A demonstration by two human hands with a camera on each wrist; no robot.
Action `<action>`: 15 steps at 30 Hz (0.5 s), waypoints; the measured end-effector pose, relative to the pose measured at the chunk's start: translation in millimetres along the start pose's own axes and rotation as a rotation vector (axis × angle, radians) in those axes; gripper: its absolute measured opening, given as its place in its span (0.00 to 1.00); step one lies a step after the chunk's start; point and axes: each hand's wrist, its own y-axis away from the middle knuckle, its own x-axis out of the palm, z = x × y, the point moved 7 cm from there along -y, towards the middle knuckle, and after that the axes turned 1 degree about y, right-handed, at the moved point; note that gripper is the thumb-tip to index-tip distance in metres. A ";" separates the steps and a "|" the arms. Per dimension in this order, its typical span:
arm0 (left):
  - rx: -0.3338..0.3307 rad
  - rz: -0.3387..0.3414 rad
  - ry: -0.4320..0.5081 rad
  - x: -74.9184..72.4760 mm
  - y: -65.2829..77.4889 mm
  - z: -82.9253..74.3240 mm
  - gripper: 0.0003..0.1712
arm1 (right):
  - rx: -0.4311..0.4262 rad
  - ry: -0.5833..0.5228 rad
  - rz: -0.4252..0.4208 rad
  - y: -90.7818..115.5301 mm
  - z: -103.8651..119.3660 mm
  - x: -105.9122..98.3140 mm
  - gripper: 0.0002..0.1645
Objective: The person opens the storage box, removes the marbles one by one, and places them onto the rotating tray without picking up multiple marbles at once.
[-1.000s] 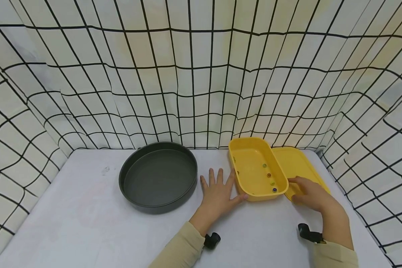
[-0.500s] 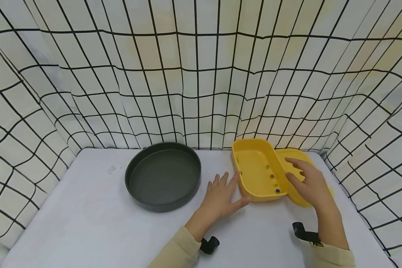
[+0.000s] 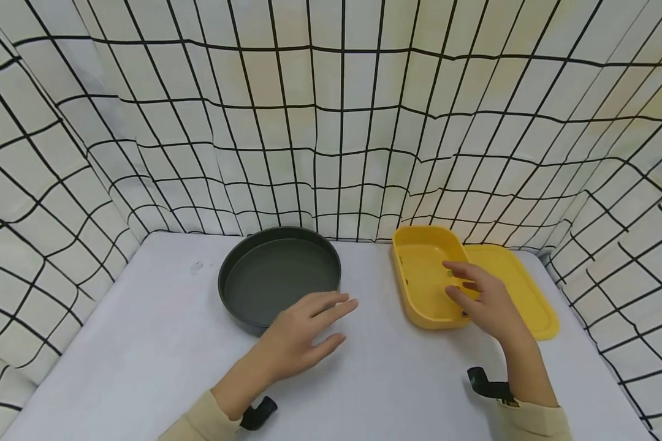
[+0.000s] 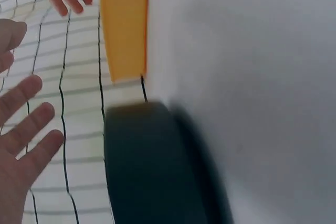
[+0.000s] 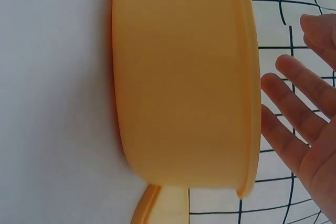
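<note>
My left hand, fingers loosely extended and holding nothing, hovers by the near right rim of a round dark grey pan. In the left wrist view the pan's side stands beside the spread fingers. Over the right part of a yellow plastic tub hangs my right hand, its fingers loosely bent with nothing between them. A few small marble-like pieces lie in the tub, mostly hidden behind that hand. From the right wrist, the tub's outer wall fills the middle, the fingers above its rim.
A flat yellow lid lies on the table right of the tub, partly behind it. White table lies between pan and tub and in front. A white wall with a black grid closes off the back and sides.
My left hand has left the tub's left side and moved left to the pan. My right hand has risen from the lid and moved left over the tub. The camera view has shifted slightly.
</note>
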 end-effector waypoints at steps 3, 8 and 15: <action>0.064 -0.050 -0.058 -16.2 17.6 9.6 0.33 | -0.023 -0.016 0.016 -4.6 5.4 6.5 0.27; 0.081 -0.070 -0.146 -36.7 40.3 27.0 0.27 | -0.021 -0.016 0.046 -13.6 11.3 15.9 0.28; 0.121 -0.110 -0.195 -55.1 60.5 39.1 0.19 | 0.051 0.018 0.131 -30.6 15.3 26.6 0.28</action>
